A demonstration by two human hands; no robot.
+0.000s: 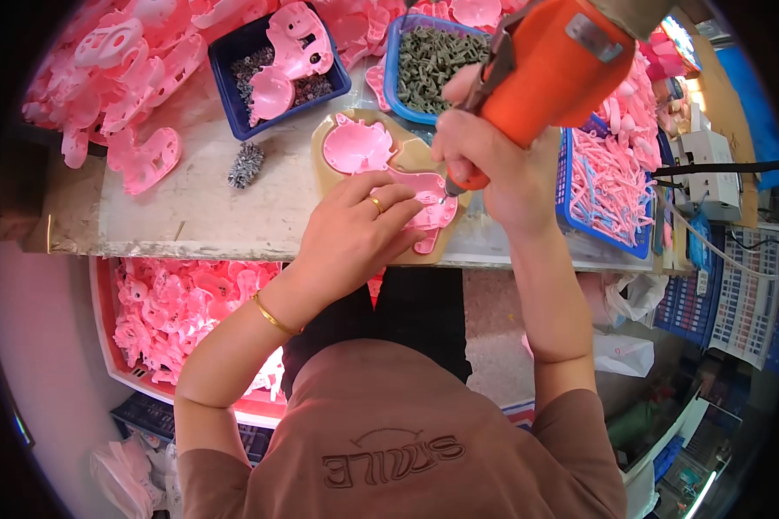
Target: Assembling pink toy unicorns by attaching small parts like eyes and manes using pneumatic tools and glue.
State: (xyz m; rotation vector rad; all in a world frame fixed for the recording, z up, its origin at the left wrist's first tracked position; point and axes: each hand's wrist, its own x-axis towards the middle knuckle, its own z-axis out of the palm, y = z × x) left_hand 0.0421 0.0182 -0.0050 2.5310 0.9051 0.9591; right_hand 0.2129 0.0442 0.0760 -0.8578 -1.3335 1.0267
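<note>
My left hand [359, 221] rests over a pink plastic shell [355, 145], its bent fingers holding the part down. The shell lies hollow side up in a tan fixture [326, 169] near the table's front edge. My right hand [512, 186] is closed around an orange electric screwdriver [550, 78], tilted with its tip down at the shell's right part, close to my left fingertips. My left hand hides some of the shell. To the left of the fixture lies a small clump of dark metal screws [246, 164].
Pink shells heap at the back left [138, 69]. A dark blue tray [242, 131] holds screws and pink parts; a light blue tub [393, 65] holds grey-green pieces. At right, a blue basket [610, 242] holds thin pink parts. Below the table, a red crate [104, 329] holds more pink parts.
</note>
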